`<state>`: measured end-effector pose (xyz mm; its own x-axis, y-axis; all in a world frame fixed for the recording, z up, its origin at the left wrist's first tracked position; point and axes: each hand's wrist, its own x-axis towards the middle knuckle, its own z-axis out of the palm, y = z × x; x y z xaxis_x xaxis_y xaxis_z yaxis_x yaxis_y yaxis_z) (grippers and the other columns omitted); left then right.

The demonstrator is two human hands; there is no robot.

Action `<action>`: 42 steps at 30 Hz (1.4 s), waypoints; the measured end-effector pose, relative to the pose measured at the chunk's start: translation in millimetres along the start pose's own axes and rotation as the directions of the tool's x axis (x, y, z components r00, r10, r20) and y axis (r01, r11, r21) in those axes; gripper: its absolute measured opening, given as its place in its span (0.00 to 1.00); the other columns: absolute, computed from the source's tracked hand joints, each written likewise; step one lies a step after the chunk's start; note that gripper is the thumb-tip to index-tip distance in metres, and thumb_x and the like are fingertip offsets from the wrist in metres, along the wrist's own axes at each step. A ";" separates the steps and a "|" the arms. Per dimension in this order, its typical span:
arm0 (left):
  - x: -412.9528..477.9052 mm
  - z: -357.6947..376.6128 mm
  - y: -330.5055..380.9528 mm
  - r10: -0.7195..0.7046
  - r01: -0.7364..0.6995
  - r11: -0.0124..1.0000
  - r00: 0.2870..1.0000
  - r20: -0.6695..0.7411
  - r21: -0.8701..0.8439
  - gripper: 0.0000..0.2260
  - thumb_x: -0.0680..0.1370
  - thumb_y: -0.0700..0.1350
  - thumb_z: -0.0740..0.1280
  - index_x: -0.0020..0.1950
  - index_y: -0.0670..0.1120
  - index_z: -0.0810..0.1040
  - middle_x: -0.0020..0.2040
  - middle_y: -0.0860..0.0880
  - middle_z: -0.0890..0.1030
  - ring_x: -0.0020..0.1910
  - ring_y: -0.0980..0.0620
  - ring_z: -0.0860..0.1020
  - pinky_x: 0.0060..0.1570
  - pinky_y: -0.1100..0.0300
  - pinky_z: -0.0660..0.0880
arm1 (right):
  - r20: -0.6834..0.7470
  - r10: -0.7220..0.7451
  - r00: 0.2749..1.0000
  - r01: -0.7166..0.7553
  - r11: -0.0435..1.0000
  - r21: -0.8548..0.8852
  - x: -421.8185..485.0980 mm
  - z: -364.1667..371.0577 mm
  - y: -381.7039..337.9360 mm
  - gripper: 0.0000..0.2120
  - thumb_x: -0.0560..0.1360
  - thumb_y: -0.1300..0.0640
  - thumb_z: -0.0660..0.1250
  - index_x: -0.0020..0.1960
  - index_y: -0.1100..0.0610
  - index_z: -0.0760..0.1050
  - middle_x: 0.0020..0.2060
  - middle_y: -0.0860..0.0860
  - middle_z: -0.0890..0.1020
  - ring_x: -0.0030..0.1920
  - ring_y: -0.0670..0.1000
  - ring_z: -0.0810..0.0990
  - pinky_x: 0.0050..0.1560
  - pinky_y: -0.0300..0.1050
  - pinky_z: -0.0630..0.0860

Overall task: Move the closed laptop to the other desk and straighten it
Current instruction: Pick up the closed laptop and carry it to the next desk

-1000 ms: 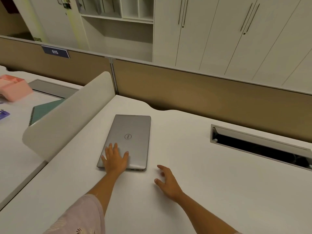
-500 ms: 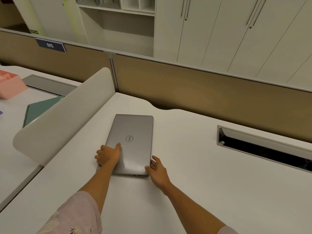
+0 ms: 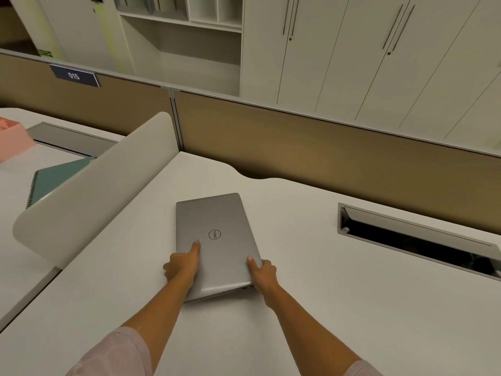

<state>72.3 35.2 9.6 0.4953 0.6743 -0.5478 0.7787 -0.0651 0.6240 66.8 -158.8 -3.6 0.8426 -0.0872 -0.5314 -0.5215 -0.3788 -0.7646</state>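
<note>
While both hands grip its near corners, the closed laptop [image 3: 217, 240] lies flat on the white desk [image 3: 311, 308], lid up, logo showing, short edge toward the person. The left hand [image 3: 180, 267] clamps the near left edge, with a finger laid on the lid beside the logo. The right hand [image 3: 261, 272] clamps the near right corner, thumb on top; the fingers below are hidden. The hands are apart, one at either side of the laptop.

Position: the laptop sits near the middle of this desk, well clear of the cable tray [image 3: 417, 240] to the right and of the curved divider [image 3: 89, 191] to the left. Beyond the divider is a second desk [image 3: 16, 185] bearing a teal notebook [image 3: 51, 180] and a pink box [image 3: 13, 139].

Assessment: which desk is the destination cannot be told from this view. If the laptop has already been brought here, the transfer is done and only squaring remains; its sides run slightly askew to the desk edge, so straightening appears unfinished. If the far desk is the goal, the lift has not yet begun. Whether the near edge is raised off the surface cannot be determined.
</note>
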 end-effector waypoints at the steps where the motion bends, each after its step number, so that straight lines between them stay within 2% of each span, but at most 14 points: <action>1: -8.0 0.6 -1.6 -0.010 0.010 1.000 1.000 -0.001 0.002 0.38 0.69 0.68 0.68 0.64 0.38 0.72 0.63 0.37 0.73 0.57 0.36 0.73 0.52 0.46 0.72 | -0.022 -0.002 1.000 0.001 0.999 -0.043 -1.1 -2.8 1.9 0.31 0.76 0.40 0.60 0.69 0.62 0.63 0.65 0.58 0.68 0.62 0.60 0.72 0.63 0.56 0.72; 4: -25.6 2.7 -8.8 -0.019 0.019 1.000 0.999 0.041 -0.010 0.42 0.62 0.68 0.73 0.65 0.40 0.71 0.63 0.38 0.72 0.57 0.36 0.74 0.52 0.46 0.73 | -0.069 -0.018 0.997 0.011 0.996 -0.091 -7.2 -14.3 11.2 0.29 0.78 0.42 0.59 0.69 0.63 0.64 0.65 0.59 0.68 0.63 0.61 0.71 0.63 0.58 0.72; 10: -58.3 16.4 -28.9 -0.012 0.026 0.994 0.990 0.140 -0.103 0.49 0.54 0.66 0.78 0.66 0.41 0.69 0.63 0.39 0.73 0.58 0.36 0.74 0.57 0.44 0.74 | -0.043 -0.027 0.999 0.026 1.000 -0.011 -24.4 -50.8 41.9 0.29 0.76 0.41 0.61 0.67 0.62 0.65 0.62 0.56 0.68 0.61 0.59 0.72 0.62 0.58 0.73; 17: -121.1 51.8 -52.9 -0.009 0.041 0.988 0.977 0.212 -0.146 0.49 0.53 0.65 0.79 0.66 0.41 0.68 0.63 0.39 0.72 0.60 0.37 0.73 0.59 0.43 0.72 | -0.100 -0.086 0.991 0.084 0.996 -0.020 -55.9 -111.5 84.4 0.18 0.76 0.42 0.61 0.56 0.55 0.66 0.56 0.55 0.68 0.55 0.56 0.74 0.57 0.57 0.77; 22: -170.6 78.3 -64.7 -0.008 0.031 0.995 0.972 0.234 -0.094 0.49 0.53 0.66 0.78 0.66 0.42 0.68 0.64 0.39 0.69 0.62 0.37 0.71 0.61 0.42 0.71 | -0.146 -0.088 0.985 0.085 0.996 -0.026 -83.0 -155.1 118.7 0.17 0.77 0.43 0.61 0.55 0.55 0.66 0.55 0.55 0.68 0.55 0.55 0.74 0.58 0.55 0.76; 25: -198.9 94.8 -73.4 0.006 0.014 0.997 0.965 0.263 -0.075 0.49 0.53 0.67 0.78 0.66 0.43 0.68 0.64 0.39 0.69 0.61 0.37 0.71 0.60 0.42 0.71 | -0.193 -0.069 0.979 0.068 0.998 -0.012 -96.6 -178.8 145.1 0.20 0.76 0.41 0.61 0.57 0.57 0.67 0.56 0.55 0.69 0.55 0.55 0.74 0.58 0.57 0.76; 29: -231.2 110.8 -82.6 0.022 -0.012 0.999 0.954 0.298 -0.035 0.48 0.58 0.65 0.77 0.68 0.42 0.66 0.66 0.39 0.66 0.62 0.38 0.70 0.57 0.43 0.72 | -0.263 -0.049 0.964 0.052 0.999 0.003 -111.0 -200.5 181.7 0.37 0.65 0.27 0.58 0.57 0.58 0.71 0.53 0.55 0.72 0.52 0.55 0.77 0.52 0.58 0.80; 31: -246.7 117.6 -89.0 0.023 -0.023 1.000 0.952 0.305 -0.005 0.47 0.59 0.64 0.77 0.68 0.42 0.65 0.66 0.39 0.66 0.63 0.38 0.69 0.57 0.43 0.71 | -0.289 -0.047 0.956 0.042 0.999 -0.021 -119.3 -210.0 199.0 0.41 0.62 0.25 0.55 0.58 0.58 0.71 0.53 0.54 0.72 0.53 0.55 0.76 0.54 0.58 0.78; 35: -268.3 126.5 -101.8 0.042 -0.065 0.996 0.956 0.292 0.069 0.44 0.63 0.62 0.76 0.68 0.40 0.65 0.66 0.38 0.66 0.61 0.37 0.71 0.57 0.44 0.72 | -0.298 -0.036 0.954 0.027 0.999 -0.035 -133.8 -221.4 215.8 0.40 0.65 0.26 0.55 0.61 0.57 0.70 0.55 0.53 0.71 0.55 0.55 0.74 0.59 0.59 0.75; 39: -286.9 131.7 -112.8 0.042 -0.095 0.983 0.948 0.315 0.155 0.41 0.68 0.63 0.72 0.70 0.40 0.62 0.66 0.39 0.65 0.60 0.38 0.71 0.56 0.48 0.72 | -0.314 -0.041 0.949 0.013 0.996 -0.092 -142.0 -233.0 229.5 0.27 0.75 0.37 0.59 0.64 0.58 0.70 0.57 0.55 0.71 0.58 0.57 0.73 0.62 0.60 0.72; 40: -290.9 132.7 -115.8 0.047 -0.110 0.978 0.943 0.330 0.175 0.41 0.68 0.64 0.71 0.70 0.41 0.61 0.66 0.39 0.64 0.60 0.38 0.71 0.55 0.48 0.72 | -0.335 -0.044 0.941 0.008 0.994 -0.109 -142.4 -236.3 233.6 0.28 0.75 0.36 0.58 0.63 0.57 0.71 0.57 0.55 0.72 0.57 0.58 0.74 0.61 0.60 0.72; 42: -298.5 135.7 -121.7 0.044 -0.122 0.974 0.928 0.370 0.190 0.41 0.69 0.65 0.70 0.72 0.42 0.59 0.68 0.40 0.63 0.62 0.39 0.70 0.56 0.49 0.71 | -0.385 -0.072 0.920 0.032 0.993 -0.110 -139.2 -244.5 247.1 0.37 0.69 0.27 0.55 0.60 0.56 0.75 0.54 0.55 0.76 0.53 0.58 0.77 0.57 0.60 0.75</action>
<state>-118.0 -258.0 21.5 0.6367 0.3504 -0.6869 0.7711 -0.2858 0.5690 -146.3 -465.5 -29.4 0.8647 -0.4078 -0.2932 -0.4763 -0.4805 -0.7363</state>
